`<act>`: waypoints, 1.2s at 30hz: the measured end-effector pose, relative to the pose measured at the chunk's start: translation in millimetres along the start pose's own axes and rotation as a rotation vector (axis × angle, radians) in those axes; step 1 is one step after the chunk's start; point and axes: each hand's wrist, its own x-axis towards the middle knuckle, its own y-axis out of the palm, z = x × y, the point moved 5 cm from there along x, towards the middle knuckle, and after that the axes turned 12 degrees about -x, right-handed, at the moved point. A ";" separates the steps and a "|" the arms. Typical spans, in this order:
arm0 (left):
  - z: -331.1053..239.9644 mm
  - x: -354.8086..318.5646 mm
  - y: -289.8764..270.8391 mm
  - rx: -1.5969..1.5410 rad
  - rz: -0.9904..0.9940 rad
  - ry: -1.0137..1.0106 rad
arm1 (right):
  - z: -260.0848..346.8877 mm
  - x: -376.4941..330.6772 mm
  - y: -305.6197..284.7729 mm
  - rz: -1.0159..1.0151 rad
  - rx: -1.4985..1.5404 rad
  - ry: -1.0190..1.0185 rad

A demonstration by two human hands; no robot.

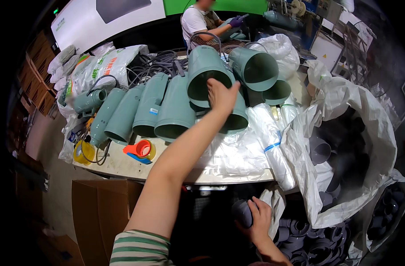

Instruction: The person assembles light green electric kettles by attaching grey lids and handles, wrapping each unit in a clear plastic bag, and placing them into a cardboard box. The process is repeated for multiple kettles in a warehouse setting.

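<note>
My left hand reaches over the table to a grey-green plastic cylinder lying on top of others. Its fingers go inside the open end and the thumb stays outside, so it grips the rim at the right. Low in front of the table edge, my right hand holds a dark grey rounded plastic cap. More grey-green cylinders lie side by side, among them one with a blue-and-white label and a wide one on the right, their open ends toward me.
An orange tape dispenser and a yellow tape roll sit near the table's front edge. Clear plastic bags lie right. A large white sack holds grey parts. Below left stands a cardboard box. Across the table a person works in purple gloves.
</note>
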 end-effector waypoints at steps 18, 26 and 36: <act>-5.5 -161.8 -453.8 -0.497 -0.086 0.248 | 14.0 92.2 -196.1 -0.544 0.236 -0.120; 26.2 -201.6 -474.3 -0.706 -0.211 0.029 | 1.6 50.6 10.1 0.043 0.711 0.168; -24.1 -223.4 -469.9 -0.446 -0.043 0.394 | 38.0 -27.6 24.9 -0.063 1.353 0.632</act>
